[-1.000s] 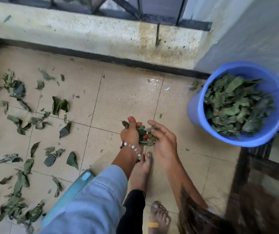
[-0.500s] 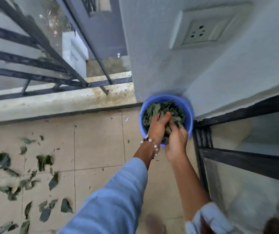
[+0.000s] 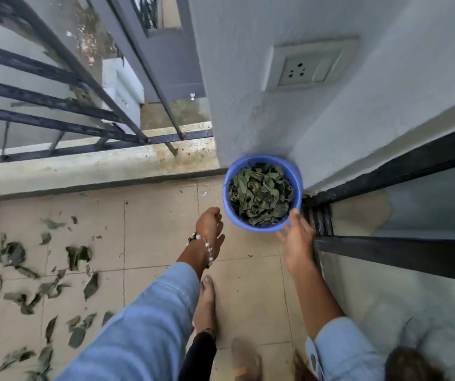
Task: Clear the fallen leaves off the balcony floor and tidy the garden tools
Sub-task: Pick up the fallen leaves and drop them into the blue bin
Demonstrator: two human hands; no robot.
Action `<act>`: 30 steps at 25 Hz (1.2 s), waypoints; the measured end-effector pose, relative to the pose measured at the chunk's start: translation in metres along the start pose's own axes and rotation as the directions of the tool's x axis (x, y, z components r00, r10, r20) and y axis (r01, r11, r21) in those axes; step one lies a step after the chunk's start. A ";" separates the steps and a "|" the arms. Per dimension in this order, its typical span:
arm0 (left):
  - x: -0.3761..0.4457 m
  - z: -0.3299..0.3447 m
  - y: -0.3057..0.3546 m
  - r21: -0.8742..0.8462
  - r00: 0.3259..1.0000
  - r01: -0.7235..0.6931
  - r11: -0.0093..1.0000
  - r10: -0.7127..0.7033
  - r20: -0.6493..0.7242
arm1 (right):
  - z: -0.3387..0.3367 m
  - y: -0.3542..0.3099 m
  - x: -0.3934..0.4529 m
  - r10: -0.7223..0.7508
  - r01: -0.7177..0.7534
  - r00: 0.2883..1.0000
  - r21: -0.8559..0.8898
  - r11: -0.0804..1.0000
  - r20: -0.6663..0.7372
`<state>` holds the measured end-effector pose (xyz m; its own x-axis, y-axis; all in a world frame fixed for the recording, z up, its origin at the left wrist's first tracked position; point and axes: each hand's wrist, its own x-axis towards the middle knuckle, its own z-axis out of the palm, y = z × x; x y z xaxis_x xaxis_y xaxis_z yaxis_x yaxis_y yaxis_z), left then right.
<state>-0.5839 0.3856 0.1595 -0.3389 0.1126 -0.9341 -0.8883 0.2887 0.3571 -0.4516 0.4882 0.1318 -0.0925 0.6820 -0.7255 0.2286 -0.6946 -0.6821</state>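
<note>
Head view: round blue plastic bucket (image 3: pixel 262 229) heaped with crinkled leaves (image 3: pixel 260 198); right hand (image 3: pixel 296 240) fingers spread at rim, left hand (image 3: pixel 209 224) curled empty.

Balcony corner: railing, wall socket and sliding door

A dark metal railing (image 3: pixel 55 86) stands on a stained concrete kerb (image 3: pixel 97 166) at the far edge of the beige floor tiles (image 3: pixel 160 229). A white socket plate (image 3: pixel 310 66) sits in the pale wall (image 3: pixel 248 78) above the corner. To the right runs a black-framed sliding glass door (image 3: pixel 399 248).
</note>
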 end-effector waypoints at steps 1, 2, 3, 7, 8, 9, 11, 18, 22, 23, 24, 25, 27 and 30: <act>-0.013 -0.014 -0.006 -0.015 1.000 -0.001 1.000 0.001 -0.011 | -0.001 -0.001 -0.021 0.008 -0.008 1.000 -0.021 1.000 0.019; -0.029 -0.028 -0.011 -0.026 1.000 -0.011 1.000 0.011 -0.019 | -0.001 -0.004 -0.044 0.019 -0.017 0.999 -0.050 0.999 0.049; -0.050 -0.041 -0.017 -0.032 1.000 -0.020 0.999 0.020 -0.016 | -0.001 -0.007 -0.072 0.024 -0.016 0.995 -0.078 0.997 0.095; -0.140 -0.113 -0.049 0.001 0.989 -0.105 0.994 0.104 -0.103 | 0.005 -0.016 -0.193 0.019 0.054 0.954 -0.233 0.971 0.299; -0.161 -0.132 -0.059 0.030 0.983 -0.123 0.992 0.126 -0.136 | 0.006 -0.015 -0.220 0.009 0.091 0.938 -0.270 0.959 0.346; -0.180 -0.151 -0.072 0.054 0.973 -0.150 0.987 0.157 -0.169 | 0.007 -0.012 -0.244 -0.006 0.127 0.925 -0.294 0.947 0.380; -0.225 -0.198 -0.100 0.055 0.949 -0.201 0.978 0.208 -0.237 | 0.010 -0.003 -0.300 -0.002 0.185 0.888 -0.353 0.917 0.459; -0.352 -0.368 -0.212 -0.169 0.864 -0.256 0.952 0.147 -0.481 | 0.020 0.075 -0.471 0.150 0.387 0.712 -0.561 0.732 0.686; -0.394 -0.457 -0.281 -0.191 0.820 -0.242 0.951 0.096 -0.565 | 0.023 0.154 -0.541 0.245 0.585 0.600 -0.626 0.516 0.762; -0.407 -0.491 -0.309 -0.217 0.807 -0.239 0.946 0.070 -0.587 | 0.025 0.187 -0.570 0.286 0.635 0.562 -0.626 0.452 0.776; -0.414 -0.493 -0.312 -0.204 0.806 -0.244 0.948 0.081 -0.587 | 0.025 0.189 -0.574 0.300 0.658 0.557 -0.632 0.410 0.775; -0.420 -0.512 -0.328 -0.203 0.803 -0.235 0.951 0.072 -0.592 | 0.026 0.206 -0.591 0.324 0.694 0.526 -0.617 0.372 0.787; -0.432 -0.580 -0.384 -0.228 0.803 -0.208 0.951 0.033 -0.595 | 0.024 0.278 -0.640 0.394 0.778 0.463 -0.577 0.249 0.794; -0.432 -0.655 -0.451 -0.192 0.812 -0.138 0.971 0.000 -0.583 | 0.022 0.359 -0.686 0.461 0.849 0.418 -0.517 0.110 0.783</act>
<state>-0.2399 -0.4158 0.4008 -0.4561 -0.4631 -0.7599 -0.8758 0.0819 0.4758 -0.3277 -0.2338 0.3827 -0.6921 -0.2146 -0.6891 0.4481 0.6207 -0.6434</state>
